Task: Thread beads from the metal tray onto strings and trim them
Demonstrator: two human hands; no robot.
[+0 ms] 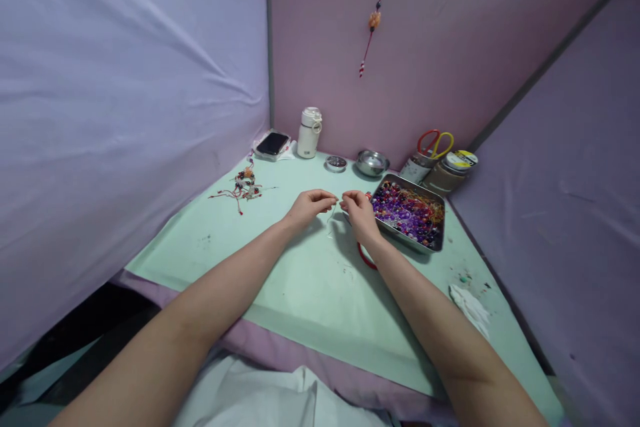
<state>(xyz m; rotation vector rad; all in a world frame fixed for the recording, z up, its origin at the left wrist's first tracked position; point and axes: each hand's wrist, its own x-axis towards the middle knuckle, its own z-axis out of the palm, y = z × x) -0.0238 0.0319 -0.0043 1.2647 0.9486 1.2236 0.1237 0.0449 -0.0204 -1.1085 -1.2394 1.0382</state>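
Over the middle of the table, my left hand (314,205) pinches a thin pale thread (331,215) that hangs down below its fingertips. Close beside it, fingertips almost meeting, is my right hand (358,212), its thumb and fingers pinched together; whatever they hold is too small to make out. Under my right wrist a red scissors handle (367,257) partly shows, the rest covered by the hand. Just right of that hand lies a metal tray (425,250) filled with purple, red and clear beads (407,212) and loose threads.
Finished-looking beaded strings (246,188) lie at left. Along the back stand a phone (273,143), a white bottle (310,133), a small round dish (336,163), a metal bowl (373,163) and jars (450,173) with scissors. A crumpled tissue (470,309) lies right. A beaded string (375,20) hangs on the wall.
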